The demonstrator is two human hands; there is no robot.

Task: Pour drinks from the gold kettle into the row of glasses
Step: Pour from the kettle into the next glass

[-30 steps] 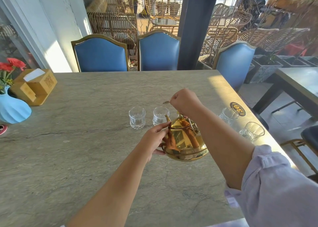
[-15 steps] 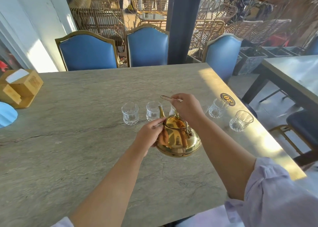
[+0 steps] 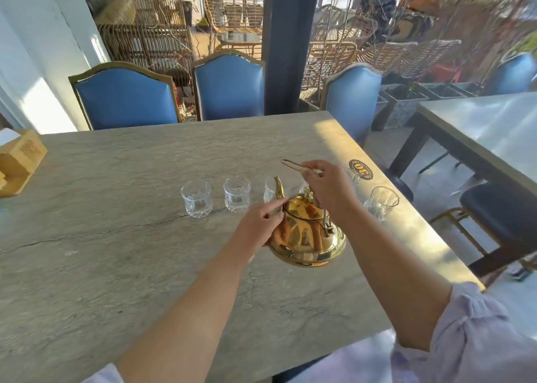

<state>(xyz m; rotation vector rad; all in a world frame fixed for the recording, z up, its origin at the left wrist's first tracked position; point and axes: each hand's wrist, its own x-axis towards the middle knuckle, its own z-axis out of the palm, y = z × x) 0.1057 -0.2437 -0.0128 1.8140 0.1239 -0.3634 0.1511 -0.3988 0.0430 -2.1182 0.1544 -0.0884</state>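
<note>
The gold kettle [image 3: 308,237] hangs just above the grey stone table [image 3: 116,252], tilted a little, with its spout in front of the third glass [image 3: 269,193]. My right hand [image 3: 329,186] grips its thin wire handle from above. Against the kettle's left side by the lid rim, my left hand [image 3: 257,227] has its fingers pressed. Two clear glasses [image 3: 196,198] [image 3: 236,194] stand to the left of the spout. Another glass [image 3: 382,201] stands at the right end of the row. One more is mostly hidden behind my right hand.
A wooden tissue box [image 3: 19,162] sits at the table's left edge. A round "30" sticker [image 3: 360,169] marks the right edge, close to the glasses. Three blue chairs [image 3: 125,98] line the far side. A second table [image 3: 488,132] stands to the right.
The kettle's spout has shifted right along the row, from by the second glass to the third. My view has turned right, and the blue vase has left the frame.
</note>
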